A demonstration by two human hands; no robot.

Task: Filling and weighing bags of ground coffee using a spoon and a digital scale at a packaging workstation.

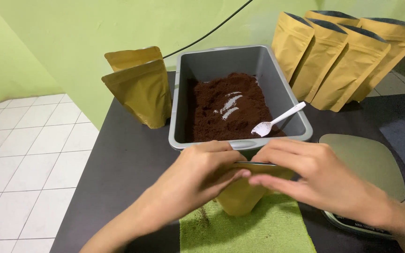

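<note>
Both hands meet on one gold pouch point(242, 194), the left hand point(202, 175) and right hand point(305, 175) pinching its top edge between closed fingers, apparently pressing it shut. It stands on a green cloth point(258, 229), just before the grey tub point(188, 93) of dark powder with its white spoon point(277, 119). Right of the tub lies a flat scale point(371, 161); more gold pouches point(141, 89) flank it.

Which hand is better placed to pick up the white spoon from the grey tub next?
Probably the right hand. The white spoon lies in the grey tub's right corner, just beyond it. The left hand sits further left; both pinch the gold pouch.
</note>
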